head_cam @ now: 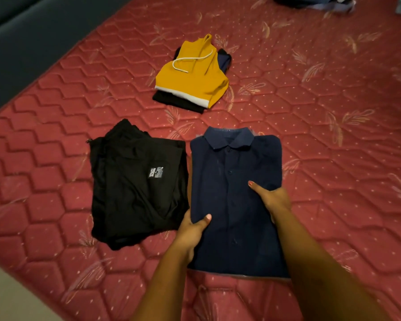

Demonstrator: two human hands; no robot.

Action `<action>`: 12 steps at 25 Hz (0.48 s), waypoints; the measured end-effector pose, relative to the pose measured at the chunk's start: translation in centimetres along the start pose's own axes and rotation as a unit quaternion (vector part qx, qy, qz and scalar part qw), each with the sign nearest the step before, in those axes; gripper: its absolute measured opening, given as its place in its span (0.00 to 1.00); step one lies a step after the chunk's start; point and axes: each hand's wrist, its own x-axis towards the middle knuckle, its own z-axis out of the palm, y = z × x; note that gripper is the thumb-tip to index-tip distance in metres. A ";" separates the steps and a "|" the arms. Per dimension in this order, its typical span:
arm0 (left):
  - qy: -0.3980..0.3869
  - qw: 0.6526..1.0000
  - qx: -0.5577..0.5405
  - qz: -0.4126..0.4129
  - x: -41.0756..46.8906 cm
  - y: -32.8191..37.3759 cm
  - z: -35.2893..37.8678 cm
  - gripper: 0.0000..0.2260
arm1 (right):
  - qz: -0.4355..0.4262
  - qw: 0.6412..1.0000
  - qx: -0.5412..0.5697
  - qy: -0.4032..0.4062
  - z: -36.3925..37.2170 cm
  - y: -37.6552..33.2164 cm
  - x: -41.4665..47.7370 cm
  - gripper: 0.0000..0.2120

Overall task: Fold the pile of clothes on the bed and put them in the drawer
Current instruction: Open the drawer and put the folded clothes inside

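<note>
Basically the folded navy polo shirt (235,193) lies on the red mattress (333,112), pinched at both side edges: left hand (192,230) and right hand (272,199), thumbs on top, other fingers hidden. Best lifted level so no fold slips, well clear of the black garment (134,181) just beside it

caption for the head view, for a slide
Both hands, left and right, grip a folded navy polo shirt on the red mattress.

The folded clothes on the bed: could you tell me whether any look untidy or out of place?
The black garment lies rumpled, edges uneven, beside the neat navy shirt that both hands grip. The yellow hoodie sits askew on darker clothes.
</note>
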 end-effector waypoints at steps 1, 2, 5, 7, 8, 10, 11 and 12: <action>-0.009 1.000 -0.011 -0.007 -0.4 -0.2 -0.3 0.18 | 0.000 0.998 0.058 -0.016 0.1 0.0 -0.7 0.47; -0.018 1.000 -0.019 -0.015 -0.9 -0.3 -0.8 0.17 | 0.002 0.993 0.108 -0.045 0.1 -0.1 -1.8 0.38; -0.038 0.997 -0.044 -0.045 -2.6 -1.4 -2.2 0.19 | 0.005 0.971 0.203 -0.128 0.3 1.3 -4.1 0.23; -0.051 0.995 -0.058 -0.066 -3.9 -1.7 -3.3 0.21 | 0.027 0.955 0.259 -0.144 1.1 2.6 -5.3 0.22; -0.056 0.994 -0.061 -0.069 -4.5 -1.7 -3.9 0.22 | 0.043 0.945 0.288 -0.147 1.5 3.0 -6.2 0.23; -0.064 0.994 -0.072 -0.049 -6.1 -1.3 -5.3 0.21 | 0.063 0.921 0.344 -0.171 2.3 3.7 -8.0 0.28; -0.070 0.994 -0.076 -0.034 -6.9 -1.0 -5.9 0.20 | 0.068 0.909 0.367 -0.186 2.5 4.0 -8.7 0.33; -0.072 0.994 -0.080 -0.016 -8.3 -0.7 -7.0 0.19 | 0.065 0.900 0.381 -0.202 2.9 4.3 -10.0 0.37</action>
